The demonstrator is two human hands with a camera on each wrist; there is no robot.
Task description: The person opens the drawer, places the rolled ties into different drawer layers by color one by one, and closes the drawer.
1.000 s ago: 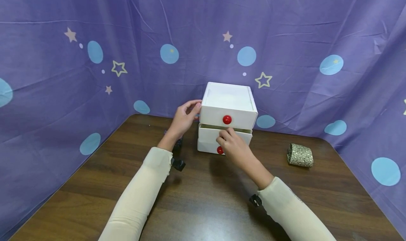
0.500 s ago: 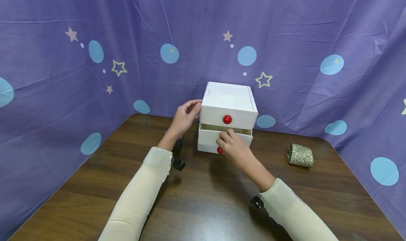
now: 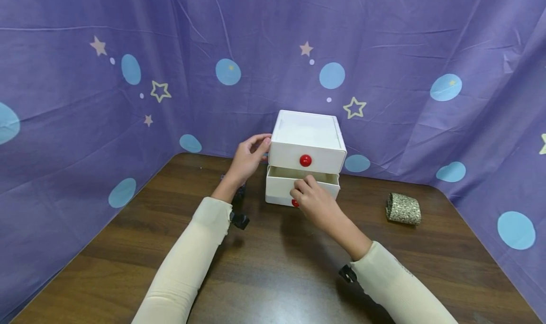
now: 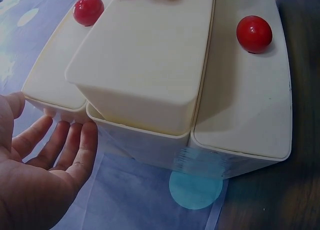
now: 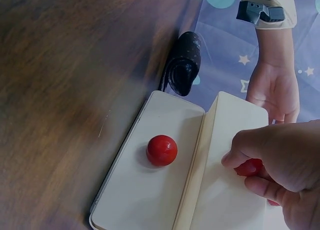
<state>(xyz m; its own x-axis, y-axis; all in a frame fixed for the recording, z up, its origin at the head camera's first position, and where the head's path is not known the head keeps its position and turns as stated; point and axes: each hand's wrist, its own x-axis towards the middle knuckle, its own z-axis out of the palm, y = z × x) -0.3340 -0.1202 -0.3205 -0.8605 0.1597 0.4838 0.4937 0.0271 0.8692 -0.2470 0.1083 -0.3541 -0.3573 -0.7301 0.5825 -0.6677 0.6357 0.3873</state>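
A white drawer unit with red round knobs stands at the back of the table. Its middle drawer is partly pulled out, so a strip of its inside shows under the top drawer. My right hand pinches that drawer's red knob between thumb and fingers. My left hand rests its extended fingertips on the unit's left side, near the top drawer's front corner. Below the right hand, the bottom drawer's knob peeks out; that drawer is closed.
A dark patterned roll lies left of the unit, partly hidden by my left wrist in the head view. On the right of the wooden table sits a speckled green roll. A purple curtain hangs close behind.
The middle drawer has slid a little farther out toward me, with my right hand on its knob. My left hand has stayed at the unit's side.
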